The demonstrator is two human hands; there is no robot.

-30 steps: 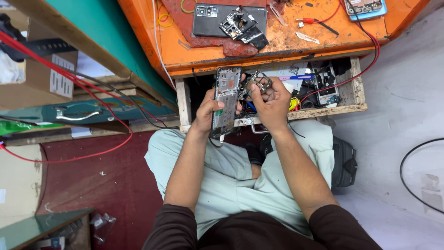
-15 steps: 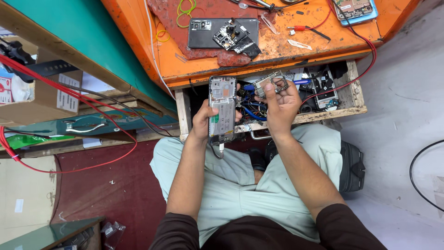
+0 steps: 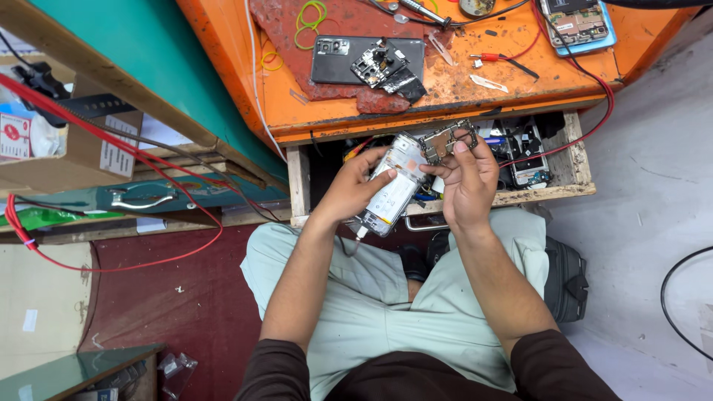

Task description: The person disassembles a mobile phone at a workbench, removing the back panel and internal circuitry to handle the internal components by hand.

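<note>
Your left hand (image 3: 355, 194) gripped an opened phone (image 3: 391, 186), tilted, insides facing up, over the open wooden drawer (image 3: 549, 194). Your right hand (image 3: 468, 178) pinched a small circuit board (image 3: 445, 139) at the phone's top end, touching it. Drawer sat just under the orange bench (image 3: 475, 93), full of parts. On the bench, above the drawer: a dark phone back (image 3: 334, 63) with loose modules on it, green rubber bands (image 3: 310, 15) near it.

orange workbench (image 3: 445, 93) | open wooden drawer (image 3: 579, 171) | maroon floor (image 3: 148, 312) | grey wall (image 3: 653, 186)
</note>
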